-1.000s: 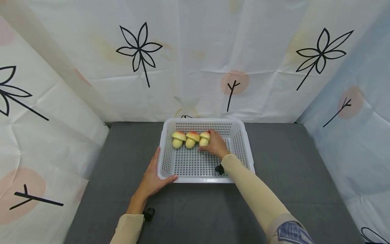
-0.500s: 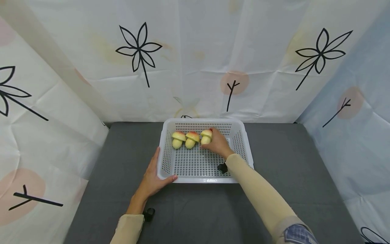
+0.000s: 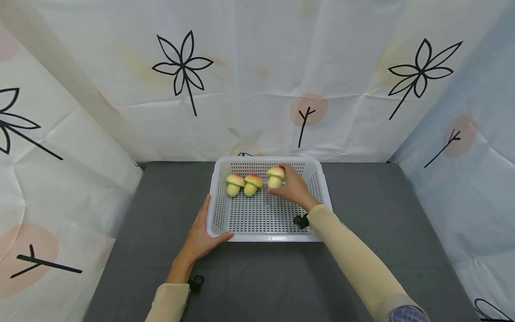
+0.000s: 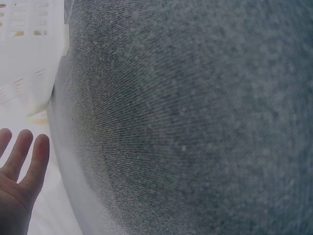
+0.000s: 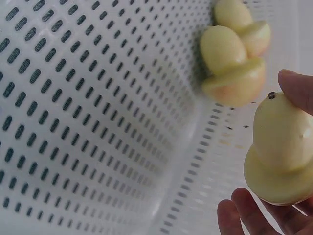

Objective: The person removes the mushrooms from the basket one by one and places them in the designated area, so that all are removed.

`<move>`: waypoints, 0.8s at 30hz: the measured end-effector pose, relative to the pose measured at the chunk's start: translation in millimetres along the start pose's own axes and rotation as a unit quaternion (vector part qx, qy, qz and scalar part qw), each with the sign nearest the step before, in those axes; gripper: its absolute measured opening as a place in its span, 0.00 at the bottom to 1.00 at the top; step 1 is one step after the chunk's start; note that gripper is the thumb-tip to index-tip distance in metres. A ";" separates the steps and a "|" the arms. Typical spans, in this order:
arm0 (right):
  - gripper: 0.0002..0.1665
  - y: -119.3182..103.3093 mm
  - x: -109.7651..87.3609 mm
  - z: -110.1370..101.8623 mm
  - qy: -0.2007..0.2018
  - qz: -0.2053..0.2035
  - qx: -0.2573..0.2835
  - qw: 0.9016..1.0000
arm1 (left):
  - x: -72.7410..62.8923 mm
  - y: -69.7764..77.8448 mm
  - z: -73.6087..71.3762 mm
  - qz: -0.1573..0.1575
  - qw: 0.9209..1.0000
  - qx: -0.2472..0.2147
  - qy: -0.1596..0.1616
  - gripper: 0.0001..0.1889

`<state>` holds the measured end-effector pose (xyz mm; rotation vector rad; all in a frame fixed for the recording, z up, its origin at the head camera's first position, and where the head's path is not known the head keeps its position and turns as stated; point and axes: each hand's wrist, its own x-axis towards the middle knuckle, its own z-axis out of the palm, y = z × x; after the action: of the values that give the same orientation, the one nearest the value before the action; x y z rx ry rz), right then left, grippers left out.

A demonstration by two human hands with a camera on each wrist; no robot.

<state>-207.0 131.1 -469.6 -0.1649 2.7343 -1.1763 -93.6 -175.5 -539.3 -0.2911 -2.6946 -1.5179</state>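
My right hand (image 3: 297,188) grips a toy mushroom (image 3: 275,178) with a pale yellow stem and a yellow cap blushed red, above the basket. In the right wrist view, the thumb lies on the stem of the held mushroom (image 5: 282,139) and the fingers are under its cap. Two matching mushrooms, a middle one (image 3: 252,184) and a left one (image 3: 234,184), lie side by side in the white plastic basket (image 3: 265,237). My left hand (image 3: 201,235) rests at the basket's front left corner, its fingers straight along the side and its thumb on the front rim.
Under the basket is a table with a dark grey cloth (image 3: 169,188). White fabric walls (image 3: 257,80) with printed leaves and twigs stand behind and at both sides. A small black device (image 3: 196,283) sits at the left wrist and another (image 3: 301,221) at the right.
My right hand has lifted the third mushroom and moved it to the right, leaving a gap beside the other two. My left hand has stayed at the basket corner.
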 end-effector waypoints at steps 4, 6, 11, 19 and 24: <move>0.57 -4.0 -8.8 -11.3 0.003 -0.020 0.008 1.000 | -0.5 -1.1 0.2 -0.003 1.000 -0.003 -0.001 0.68; 0.57 -5.6 -13.8 -18.0 0.005 -0.033 0.011 0.999 | -0.8 -1.0 0.1 -0.005 1.000 -0.002 -0.001 0.68; 0.57 -6.2 -25.4 -33.8 0.012 -0.064 0.030 0.997 | -1.0 -1.7 -0.1 -0.007 1.000 -0.004 -0.002 0.69; 0.57 -0.8 -41.9 -57.2 0.043 -0.076 0.035 0.996 | -0.5 -1.6 -0.3 -0.003 1.000 -0.002 -0.001 0.69; 0.57 8.2 -50.7 -71.5 0.055 -0.063 0.036 0.996 | -0.2 -0.6 0.0 -0.008 1.000 -0.007 -0.002 0.68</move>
<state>-171.1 195.8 -421.9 -0.2736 2.8067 -1.3539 -93.4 -175.9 -539.8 -0.2741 -2.6969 -1.5428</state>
